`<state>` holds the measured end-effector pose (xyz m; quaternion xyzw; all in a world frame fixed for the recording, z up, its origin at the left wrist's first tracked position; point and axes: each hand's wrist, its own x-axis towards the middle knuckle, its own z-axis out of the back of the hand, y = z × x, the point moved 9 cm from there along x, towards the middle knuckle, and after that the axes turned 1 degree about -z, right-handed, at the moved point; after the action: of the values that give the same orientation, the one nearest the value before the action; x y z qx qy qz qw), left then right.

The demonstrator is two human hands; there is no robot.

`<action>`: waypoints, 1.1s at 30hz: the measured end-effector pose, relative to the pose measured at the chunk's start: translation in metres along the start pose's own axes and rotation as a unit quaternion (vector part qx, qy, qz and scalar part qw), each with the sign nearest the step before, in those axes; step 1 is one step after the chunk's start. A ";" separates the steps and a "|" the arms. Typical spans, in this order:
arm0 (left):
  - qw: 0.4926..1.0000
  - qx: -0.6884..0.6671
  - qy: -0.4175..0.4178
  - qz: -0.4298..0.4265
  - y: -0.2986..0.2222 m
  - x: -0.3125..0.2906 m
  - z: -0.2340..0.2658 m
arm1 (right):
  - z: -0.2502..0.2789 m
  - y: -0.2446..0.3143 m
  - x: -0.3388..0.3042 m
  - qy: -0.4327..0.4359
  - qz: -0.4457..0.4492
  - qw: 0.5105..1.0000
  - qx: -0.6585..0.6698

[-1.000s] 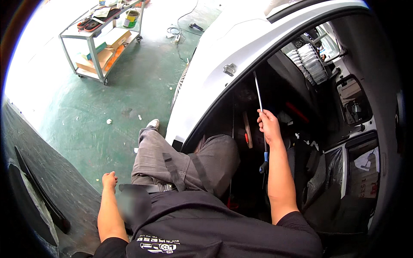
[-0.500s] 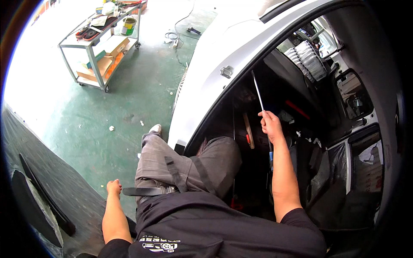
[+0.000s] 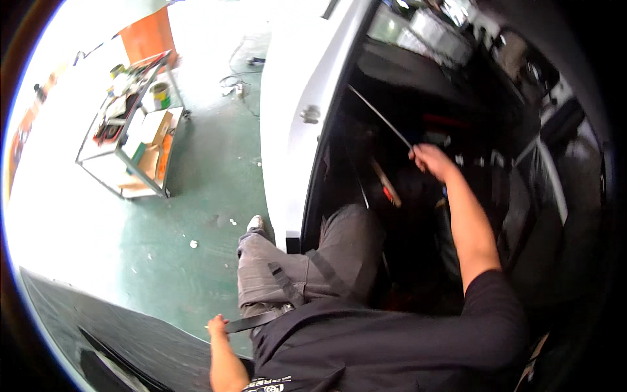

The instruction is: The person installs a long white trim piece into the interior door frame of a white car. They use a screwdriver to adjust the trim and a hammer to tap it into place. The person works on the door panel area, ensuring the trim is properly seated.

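My right hand is closed round a long thin metal rod inside the dark vehicle interior. From the fist the rod slants up and left, its far end beside the inner edge of the white body panel. Low on the left, my left hand has its fingers curled, close to the loose end of my belt. Whether it touches the belt or holds anything is not visible. Below the rod lies a narrow wood-coloured stick with a red piece at its lower end.
A grey wheeled cart with tools and cardboard stands at the upper left. Beside it are an orange panel and a cable on the green floor. Grey sheeting covers something at the lower left. The vehicle's interior is mostly dark.
The view has turned, so the cart sits lower and further left. My right hand still grips the rod, which now slants more to the left. The left hand appears lower and closer to the belt end.
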<state>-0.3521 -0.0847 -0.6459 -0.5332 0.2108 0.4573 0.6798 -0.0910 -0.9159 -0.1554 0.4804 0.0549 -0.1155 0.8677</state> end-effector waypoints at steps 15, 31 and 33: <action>0.999 -0.034 0.016 -0.013 -0.064 -0.080 -0.032 | 0.160 -0.033 -0.007 -0.162 -0.020 0.962 -0.218; 1.000 0.024 0.004 -0.003 -0.088 -0.059 0.008 | 0.194 0.063 -0.069 -0.420 0.121 0.842 -0.315; 0.999 0.031 0.000 -0.009 -0.098 -0.072 0.012 | 0.196 0.076 -0.073 -0.442 0.087 0.823 -0.346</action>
<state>-0.3072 -0.1037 -0.5341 -0.5144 0.2200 0.4440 0.6999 -0.1453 -1.0324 0.0268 0.0493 -0.3396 -0.2129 0.9148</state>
